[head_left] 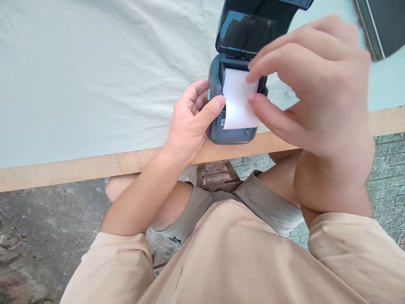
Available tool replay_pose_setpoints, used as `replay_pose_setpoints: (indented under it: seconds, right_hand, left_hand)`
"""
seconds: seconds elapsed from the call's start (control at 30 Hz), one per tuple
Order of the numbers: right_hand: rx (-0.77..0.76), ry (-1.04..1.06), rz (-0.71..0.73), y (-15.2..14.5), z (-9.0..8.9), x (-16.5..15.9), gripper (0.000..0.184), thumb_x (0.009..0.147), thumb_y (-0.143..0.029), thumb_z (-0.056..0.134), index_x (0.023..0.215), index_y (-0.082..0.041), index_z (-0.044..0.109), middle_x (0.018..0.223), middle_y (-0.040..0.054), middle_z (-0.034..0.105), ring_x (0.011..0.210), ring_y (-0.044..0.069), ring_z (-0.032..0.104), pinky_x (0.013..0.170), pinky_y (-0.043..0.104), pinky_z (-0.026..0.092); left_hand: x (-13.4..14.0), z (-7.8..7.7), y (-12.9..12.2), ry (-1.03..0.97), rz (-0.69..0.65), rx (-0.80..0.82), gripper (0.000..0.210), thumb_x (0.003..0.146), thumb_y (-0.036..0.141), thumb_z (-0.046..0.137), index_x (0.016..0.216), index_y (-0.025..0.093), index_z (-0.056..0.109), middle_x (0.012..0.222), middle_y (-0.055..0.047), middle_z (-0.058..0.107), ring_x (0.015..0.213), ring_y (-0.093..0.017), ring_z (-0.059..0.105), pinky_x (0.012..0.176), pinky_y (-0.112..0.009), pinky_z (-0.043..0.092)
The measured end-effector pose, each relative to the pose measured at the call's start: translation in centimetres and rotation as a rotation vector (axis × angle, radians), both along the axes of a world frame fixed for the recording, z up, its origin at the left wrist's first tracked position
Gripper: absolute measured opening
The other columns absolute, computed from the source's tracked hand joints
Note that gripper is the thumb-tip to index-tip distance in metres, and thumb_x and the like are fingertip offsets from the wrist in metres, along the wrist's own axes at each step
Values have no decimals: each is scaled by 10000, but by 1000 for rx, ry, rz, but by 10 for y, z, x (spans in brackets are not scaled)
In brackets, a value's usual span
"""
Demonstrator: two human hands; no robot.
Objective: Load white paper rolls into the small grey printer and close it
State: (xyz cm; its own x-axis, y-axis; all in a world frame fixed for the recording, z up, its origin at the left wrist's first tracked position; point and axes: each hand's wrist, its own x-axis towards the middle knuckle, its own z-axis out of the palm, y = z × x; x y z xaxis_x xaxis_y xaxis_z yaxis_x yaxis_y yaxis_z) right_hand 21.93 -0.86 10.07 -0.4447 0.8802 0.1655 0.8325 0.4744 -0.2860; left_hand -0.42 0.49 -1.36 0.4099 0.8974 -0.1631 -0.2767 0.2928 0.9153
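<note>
One open printer (232,137), lid (249,31) raised, paper strip (238,101) exposed

The printer is at the near edge of the table, over the white cloth (110,76) and the wooden border (79,164). Its strip lies across the front, above a round button (247,131). The left hand (191,116) grasps the body's left side, thumb at the strip's edge. The right hand (322,80), thumb and forefinger parted, is at the strip's right edge; whether it touches, I cannot tell. Farther right lies a dark, pale-rimmed object (389,25). Below are grey shorts (268,202) and a beige shirt (240,253).
</note>
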Motion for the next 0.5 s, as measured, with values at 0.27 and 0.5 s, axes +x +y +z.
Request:
replay_pose_setpoints:
  seconds: [0.27,0.5]
  right_hand:
    - [-24,48,217,-14,-8,7,95,1090,-343,642,1103,-335,736,1190,-37,803,1168,242,729,875,461,479]
    - [33,368,-80,-9,-1,0,275,1091,-465,613,1315,-335,707,1421,48,677,1515,309,571,1191,493,579]
  left_hand:
    - [-3,-5,4,44,-4,56,819,743,797,912,1378,344,661,1565,-53,753,1553,-413,665,1236,-580,667]
    - [-13,-20,5,118,-31,221,941,735,740,941,1510,323,606,1634,-131,667,1638,-451,574,1290,-596,619]
